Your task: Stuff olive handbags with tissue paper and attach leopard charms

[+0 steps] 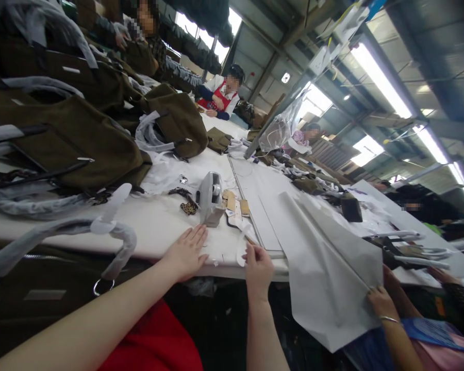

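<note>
My left hand (188,253) lies flat on the white table (170,219), fingers stretched toward a grey tape dispenser (212,203). The fingertips are close to its base. My right hand (260,268) is closed in a pinch at the table's front edge. A small white piece (242,255) and a thin brownish strip (251,240) show at its fingertips; which of them is held I cannot tell. Beyond the right hand lie small tan cards (244,207). A leopard-patterned piece (189,207) rests left of the dispenser.
Olive bags (77,139) with wrapped handles crowd the left side. A wrapped handle (119,232) sticks up near my left arm. On the right, a co-worker's hand (381,301) grips a large white sheet (332,273) hanging over the edge. Another person (220,95) works across the table.
</note>
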A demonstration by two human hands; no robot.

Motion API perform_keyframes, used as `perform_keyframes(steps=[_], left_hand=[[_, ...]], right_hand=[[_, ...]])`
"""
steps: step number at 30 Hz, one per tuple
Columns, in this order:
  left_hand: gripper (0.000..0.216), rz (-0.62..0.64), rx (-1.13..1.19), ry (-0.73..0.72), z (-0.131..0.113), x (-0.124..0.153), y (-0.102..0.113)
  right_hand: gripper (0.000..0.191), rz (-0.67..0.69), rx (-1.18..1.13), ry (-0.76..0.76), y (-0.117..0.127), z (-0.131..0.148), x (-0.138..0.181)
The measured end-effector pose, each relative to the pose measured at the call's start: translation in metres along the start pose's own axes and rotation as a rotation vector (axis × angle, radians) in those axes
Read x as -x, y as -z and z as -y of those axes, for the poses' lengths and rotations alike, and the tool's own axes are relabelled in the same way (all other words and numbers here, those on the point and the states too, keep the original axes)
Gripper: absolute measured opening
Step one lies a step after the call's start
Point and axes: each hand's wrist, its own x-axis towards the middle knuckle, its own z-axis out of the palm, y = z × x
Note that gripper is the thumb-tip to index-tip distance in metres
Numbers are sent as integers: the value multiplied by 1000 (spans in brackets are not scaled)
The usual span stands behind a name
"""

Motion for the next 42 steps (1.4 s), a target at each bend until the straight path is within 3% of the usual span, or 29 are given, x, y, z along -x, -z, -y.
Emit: perform_keyframes(steps=[3, 5, 11, 15, 18, 21, 24, 28, 30, 31, 33, 35, 37, 39, 42], left_hand=[[68, 6, 8, -7, 1, 2, 3], [68, 6, 12, -11, 1, 2, 4], [67, -16, 20, -3, 0, 3, 2], [68, -22, 30, -12, 1, 4, 0], [69, -31, 34, -14, 1, 4, 0], [71, -47, 36, 2, 0, 5, -1], [74, -55, 42, 24, -1, 5, -3], [73, -57, 67, 15, 1, 2, -2], [73, -69, 88, 3, 0, 2, 3], [72, -78, 98, 1, -2, 5, 7], [69, -105, 111, 0, -9, 21, 18], [62, -148, 192, -10, -19, 52, 32], [49, -189, 494, -36, -27, 93, 46], [40, -84, 797, -7, -31, 135, 58], [44, -9, 988, 178, -24, 188, 65]], right_hand=[[38, -297, -98, 15, 23, 6, -8], [39, -306, -147, 15, 30, 13, -8], [34, 113, 6, 147, 19, 23, 15], [52, 303, 299, 290, 3, 14, 20], [24, 412, 422, 293, -4, 6, 16], [21, 435, 401, 311, -3, 3, 12], [25, 364, 384, 309, 11, 0, 5], [31, -71, 330, 222, 49, -3, -13], [31, -218, 134, 109, 64, 4, -15], [31, -207, -14, 47, 67, 10, -11], [31, -36, -318, -63, 63, 27, 10], [28, 234, -522, -148, 47, 46, 43], [23, 492, -630, -221, 25, 62, 82], [19, 678, -716, -249, 2, 75, 118], [18, 888, -818, -281, -31, 87, 157]])
